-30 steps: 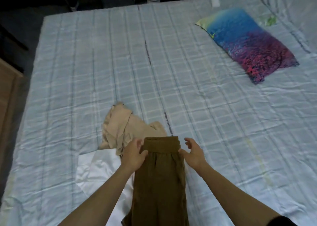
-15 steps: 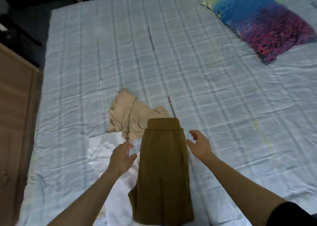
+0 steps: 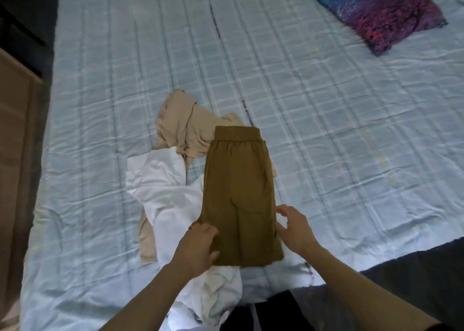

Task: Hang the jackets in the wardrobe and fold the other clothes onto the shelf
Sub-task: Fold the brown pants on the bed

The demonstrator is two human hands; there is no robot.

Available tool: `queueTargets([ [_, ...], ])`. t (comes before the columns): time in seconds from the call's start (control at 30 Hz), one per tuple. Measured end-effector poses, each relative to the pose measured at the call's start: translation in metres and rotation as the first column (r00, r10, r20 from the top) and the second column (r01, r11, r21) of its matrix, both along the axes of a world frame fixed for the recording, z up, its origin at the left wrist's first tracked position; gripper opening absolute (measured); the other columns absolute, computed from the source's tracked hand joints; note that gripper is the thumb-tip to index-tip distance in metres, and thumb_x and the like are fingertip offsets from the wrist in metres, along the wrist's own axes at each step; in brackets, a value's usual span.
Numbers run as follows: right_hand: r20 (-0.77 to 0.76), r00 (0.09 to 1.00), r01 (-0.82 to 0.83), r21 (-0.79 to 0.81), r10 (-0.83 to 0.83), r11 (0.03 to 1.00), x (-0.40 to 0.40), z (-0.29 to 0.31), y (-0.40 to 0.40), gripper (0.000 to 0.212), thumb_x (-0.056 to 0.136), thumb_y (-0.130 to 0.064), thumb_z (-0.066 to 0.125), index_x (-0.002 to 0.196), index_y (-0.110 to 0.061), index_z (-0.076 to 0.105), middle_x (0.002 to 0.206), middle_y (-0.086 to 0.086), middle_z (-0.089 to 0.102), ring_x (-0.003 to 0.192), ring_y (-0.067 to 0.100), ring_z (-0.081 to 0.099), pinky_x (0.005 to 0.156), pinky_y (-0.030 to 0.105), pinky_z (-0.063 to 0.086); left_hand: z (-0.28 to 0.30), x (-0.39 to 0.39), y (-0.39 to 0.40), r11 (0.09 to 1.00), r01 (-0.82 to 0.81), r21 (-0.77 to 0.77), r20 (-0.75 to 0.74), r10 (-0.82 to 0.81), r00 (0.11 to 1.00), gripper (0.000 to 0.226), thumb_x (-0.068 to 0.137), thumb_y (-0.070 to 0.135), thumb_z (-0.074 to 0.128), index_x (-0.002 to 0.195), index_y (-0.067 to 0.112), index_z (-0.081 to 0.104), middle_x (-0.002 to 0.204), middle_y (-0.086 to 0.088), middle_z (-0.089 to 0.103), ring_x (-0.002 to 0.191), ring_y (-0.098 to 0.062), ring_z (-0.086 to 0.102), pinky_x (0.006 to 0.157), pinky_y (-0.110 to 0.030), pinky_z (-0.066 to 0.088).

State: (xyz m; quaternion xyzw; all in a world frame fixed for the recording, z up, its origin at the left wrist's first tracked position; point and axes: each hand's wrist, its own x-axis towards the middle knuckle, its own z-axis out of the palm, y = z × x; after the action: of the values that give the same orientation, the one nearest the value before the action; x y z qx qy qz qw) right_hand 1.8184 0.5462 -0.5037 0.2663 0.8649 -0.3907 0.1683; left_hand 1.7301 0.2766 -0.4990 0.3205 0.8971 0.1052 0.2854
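Now folding brown shorts point(image 3: 238, 195) on the bed point(image 3: 326, 130).
Left hand point(image 3: 198, 249) grips the hem corner; right hand point(image 3: 295, 230), fingers loosely apart, touches the opposite edge. White garment point(image 3: 163, 195) beneath the left grip could drag along and skew the fold.

The pillow point(image 3: 384, 11) at the bed's point(image 3: 326, 130) far right corner is cut off by the top edge and blurred. The brown trousers point(image 3: 238, 192) cover part of the beige garment point(image 3: 180, 124) and white garment point(image 3: 165, 195). The left hand point(image 3: 198, 250) hides the trousers' near left corner; its fingertips cannot be made out. The white garment runs past the bottom edge.
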Motion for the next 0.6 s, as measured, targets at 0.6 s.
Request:
queueTargets([
  [0.6, -0.092, 0.929, -0.283, 0.445, 0.358, 0.85, 0.076, -0.104, -0.042, 0.017, 0.075, -0.005, 0.073, 0.083, -0.018, 0.068, 0.078, 0.0, 0.064, 0.071, 0.023, 0.058, 0.062, 0.029, 0.041, -0.08, 0.02, -0.029, 0.95, 0.281, 0.135, -0.229, -0.246, 0.942, 0.022, 0.07, 0.016, 0.083, 0.084, 0.021, 0.067, 0.081, 0.003, 0.066, 0.069, -0.016, 0.062, 0.059, -0.026, 0.048],
])
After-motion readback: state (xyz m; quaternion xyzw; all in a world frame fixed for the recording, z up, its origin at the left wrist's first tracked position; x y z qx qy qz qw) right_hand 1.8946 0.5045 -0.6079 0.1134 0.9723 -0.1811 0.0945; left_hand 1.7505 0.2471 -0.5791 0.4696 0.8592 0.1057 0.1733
